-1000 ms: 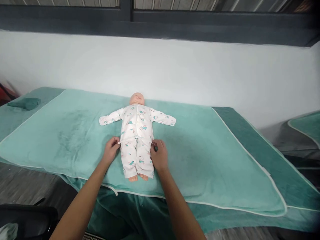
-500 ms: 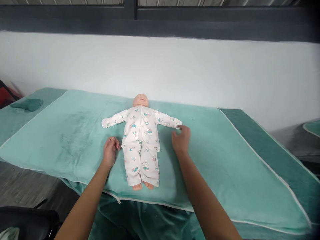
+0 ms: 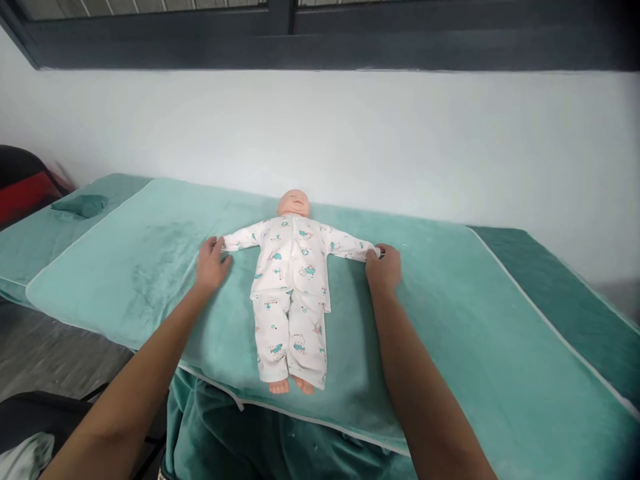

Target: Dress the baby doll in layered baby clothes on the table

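Observation:
A baby doll (image 3: 294,203) lies on its back on a light green sheet (image 3: 440,320), its head towards the wall. It wears a white printed pajama top (image 3: 293,257) and matching pajama pants (image 3: 290,337), with bare feet showing at the bottom. Both sleeves stretch out sideways and cover the doll's hands. My left hand (image 3: 212,265) is closed on the end of the sleeve at the left. At the other side, my right hand (image 3: 383,268) pinches the cuff of the opposite sleeve between thumb and fingers.
The green-covered bed (image 3: 530,260) stands against a white wall (image 3: 350,140) under a dark window frame (image 3: 400,37). A face opening shows in its cover at the far left. Black chairs (image 3: 37,413) stand at the left, one with cloth on it.
My left hand has moved up from beside the doll's waist to the left sleeve end. My right hand has closed on the right cuff. The view has shifted slightly.

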`<action>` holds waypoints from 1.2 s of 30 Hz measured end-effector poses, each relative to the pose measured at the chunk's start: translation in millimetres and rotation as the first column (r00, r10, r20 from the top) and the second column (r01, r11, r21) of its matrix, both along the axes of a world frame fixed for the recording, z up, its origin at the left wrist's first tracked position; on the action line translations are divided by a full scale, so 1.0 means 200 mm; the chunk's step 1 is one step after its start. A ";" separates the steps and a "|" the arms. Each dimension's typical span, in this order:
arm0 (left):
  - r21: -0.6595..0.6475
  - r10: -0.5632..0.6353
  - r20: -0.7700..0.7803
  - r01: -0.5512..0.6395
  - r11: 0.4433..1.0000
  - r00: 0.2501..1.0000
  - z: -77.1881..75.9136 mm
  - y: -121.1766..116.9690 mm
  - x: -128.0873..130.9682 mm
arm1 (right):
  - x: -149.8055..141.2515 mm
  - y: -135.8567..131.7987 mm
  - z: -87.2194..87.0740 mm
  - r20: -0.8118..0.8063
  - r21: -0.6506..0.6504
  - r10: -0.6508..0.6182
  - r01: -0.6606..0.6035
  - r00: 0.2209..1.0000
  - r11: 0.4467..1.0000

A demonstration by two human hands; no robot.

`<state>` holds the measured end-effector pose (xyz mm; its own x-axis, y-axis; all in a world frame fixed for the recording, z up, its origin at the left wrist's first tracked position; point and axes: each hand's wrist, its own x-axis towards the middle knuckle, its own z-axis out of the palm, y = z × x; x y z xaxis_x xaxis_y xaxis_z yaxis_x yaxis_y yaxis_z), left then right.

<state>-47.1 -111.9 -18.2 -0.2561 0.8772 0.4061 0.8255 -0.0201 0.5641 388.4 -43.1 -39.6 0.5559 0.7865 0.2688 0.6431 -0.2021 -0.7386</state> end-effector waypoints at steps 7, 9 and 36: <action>-0.019 0.165 -0.214 -0.173 0.985 0.963 -0.03 0.08 0.04 | 0.06 0.06 -0.08 -0.223 0.300 0.197 -0.125 0.955 0.946; 0.001 0.182 -0.201 -0.186 0.983 0.962 -0.03 0.07 0.05 | 0.07 0.07 -0.09 -0.251 0.328 0.232 -0.143 0.940 0.934; -0.060 0.342 -0.206 -0.361 0.931 0.917 -0.04 0.06 0.03 | -0.31 -0.37 0.17 0.131 0.421 0.321 -0.346 0.938 0.839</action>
